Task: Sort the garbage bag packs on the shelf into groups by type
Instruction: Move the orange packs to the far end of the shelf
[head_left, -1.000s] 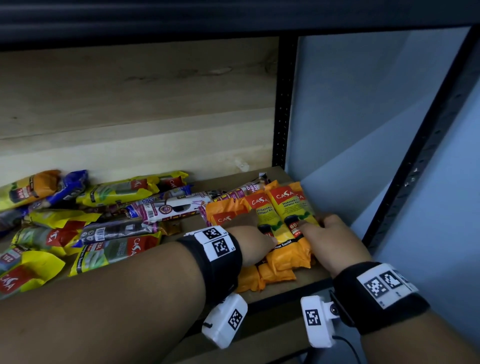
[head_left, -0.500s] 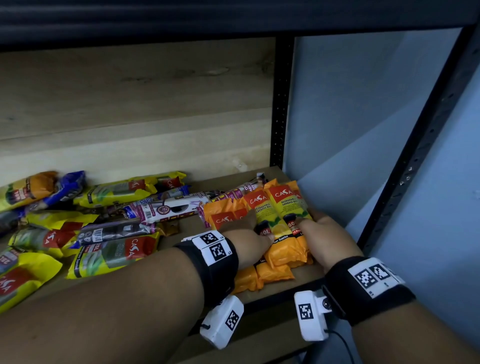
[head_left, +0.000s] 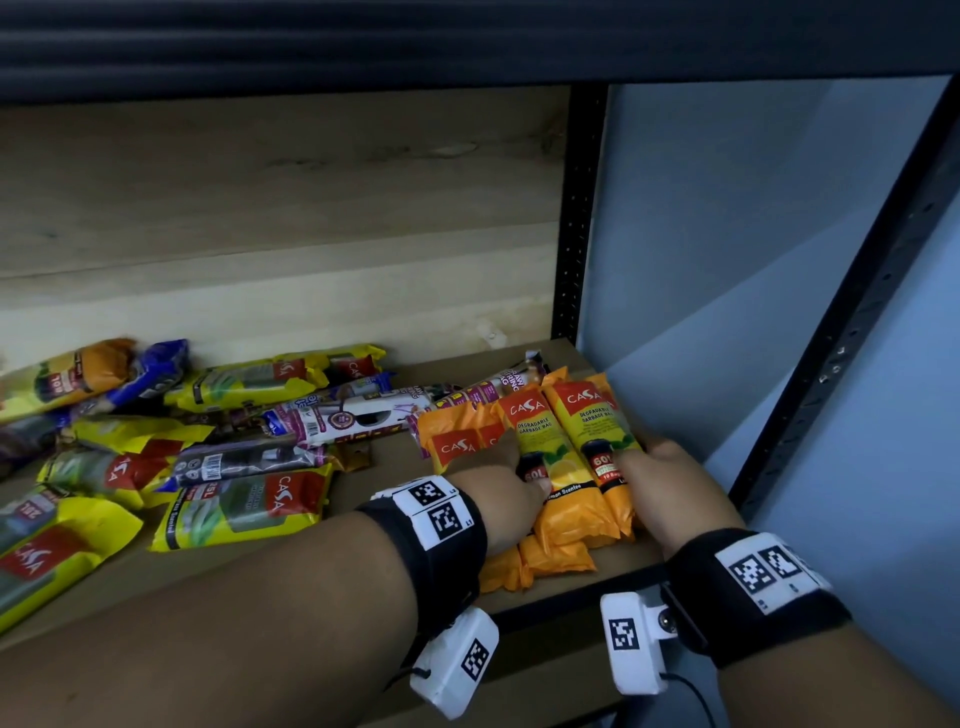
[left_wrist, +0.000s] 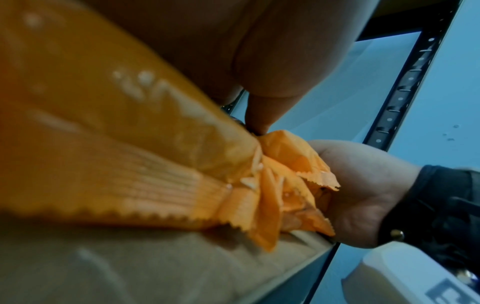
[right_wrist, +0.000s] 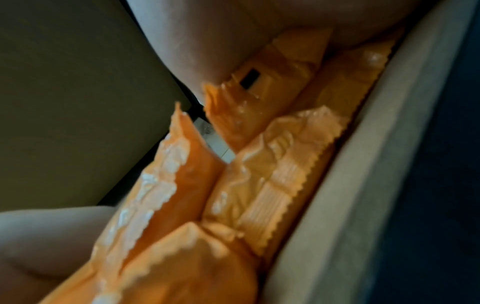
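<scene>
I had both hands on the orange packs (head_left: 566, 467) at the right end of the shelf (head_left: 374, 470), close to the black upright post (head_left: 576, 218) and the pale side wall (head_left: 727, 249). 2 of these packs lay side by side on top, red "CASA" panels at their far ends, crimped orange tails toward me; more orange packs lay under and to the left of them, their near ends reaching the front edge of the board.

My left hand (head_left: 506, 499) pressed against the left flank of the top pair, thumb tip on the black "60L" mark. Whether its other fingers curled under a pack I could not tell; from the left wrist view only the palm and a blurred orange wrapper filled the picture. My right hand (head_left: 670, 483) cupped the right flank of the same pair, its fingers bent around the side of the outer pack, so the stack sat squeezed between my 2 hands.

Further left the shelf held the unsorted heap: yellow packs (head_left: 244, 506) with red labels, a white and purple pack (head_left: 343, 418) lying crosswise, a dark pack (head_left: 244, 460) showing a barcode, and a blue pack (head_left: 156, 369) at the far left against the wooden back panel (head_left: 285, 208).
</scene>
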